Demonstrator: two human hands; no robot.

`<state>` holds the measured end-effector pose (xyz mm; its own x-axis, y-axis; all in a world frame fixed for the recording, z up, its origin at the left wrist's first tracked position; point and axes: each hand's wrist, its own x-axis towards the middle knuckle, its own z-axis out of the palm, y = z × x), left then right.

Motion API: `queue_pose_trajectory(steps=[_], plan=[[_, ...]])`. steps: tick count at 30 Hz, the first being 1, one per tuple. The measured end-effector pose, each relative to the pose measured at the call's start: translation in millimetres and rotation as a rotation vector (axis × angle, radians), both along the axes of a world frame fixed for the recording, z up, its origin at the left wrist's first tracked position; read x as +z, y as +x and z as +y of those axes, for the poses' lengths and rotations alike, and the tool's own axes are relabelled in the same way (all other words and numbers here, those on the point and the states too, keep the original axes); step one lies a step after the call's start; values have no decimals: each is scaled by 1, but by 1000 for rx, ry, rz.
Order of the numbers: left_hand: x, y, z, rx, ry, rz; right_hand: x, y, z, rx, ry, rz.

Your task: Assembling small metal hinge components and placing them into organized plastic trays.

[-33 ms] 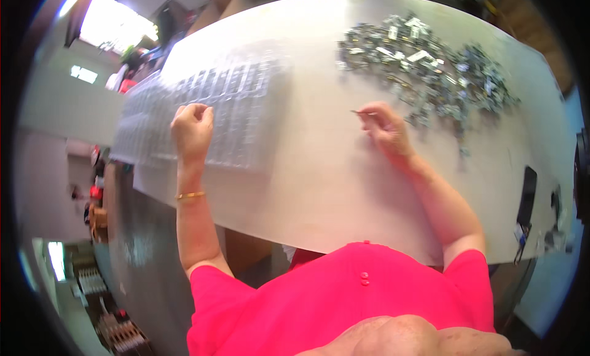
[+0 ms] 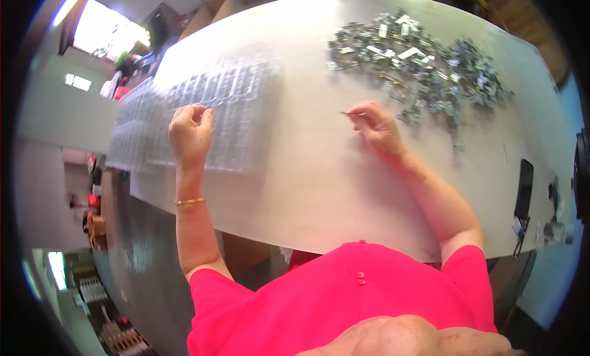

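Note:
My left hand [image 2: 190,136] is over a clear plastic tray [image 2: 241,113] with rows of narrow compartments, its fingertips pinched together. Whatever may be between those fingers is too small or hidden. To the right, above the bare tabletop, my right hand [image 2: 380,133] pinches a small thin metal piece [image 2: 345,113] between thumb and forefinger; its tip sticks out to the left. Just beyond that hand lies a loose heap of small silvery metal parts [image 2: 424,73], some with brass-coloured bits. The heap and the right hand are apart.
The pale table [image 2: 301,196] curves away on all sides. A dark phone [image 2: 523,190] lies near its right edge, with a bunch of keys [image 2: 520,227] beside it. Cardboard boxes [image 2: 212,11] stand past the far left edge.
The right hand, still pinching the thin metal piece, has shifted slightly left. The whole view has moved a little; the left hand stays over the tray.

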<state>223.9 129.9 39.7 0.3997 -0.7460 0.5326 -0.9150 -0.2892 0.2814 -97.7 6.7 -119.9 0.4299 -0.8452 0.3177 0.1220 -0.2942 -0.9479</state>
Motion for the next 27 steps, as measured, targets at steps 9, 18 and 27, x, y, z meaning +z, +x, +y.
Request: queue_pose_trajectory(steps=[9, 18, 27], plan=[[-31, -165, -82, -647, -25, 44, 10, -8, 12, 34, -306, 192], [-87, -259, -141, -888, 144, 11, -4, -5, 8, 170, -408, 104], [-102, -283, -174, -766, 357, -31, -17, -1, 3, 128, -542, 181]])
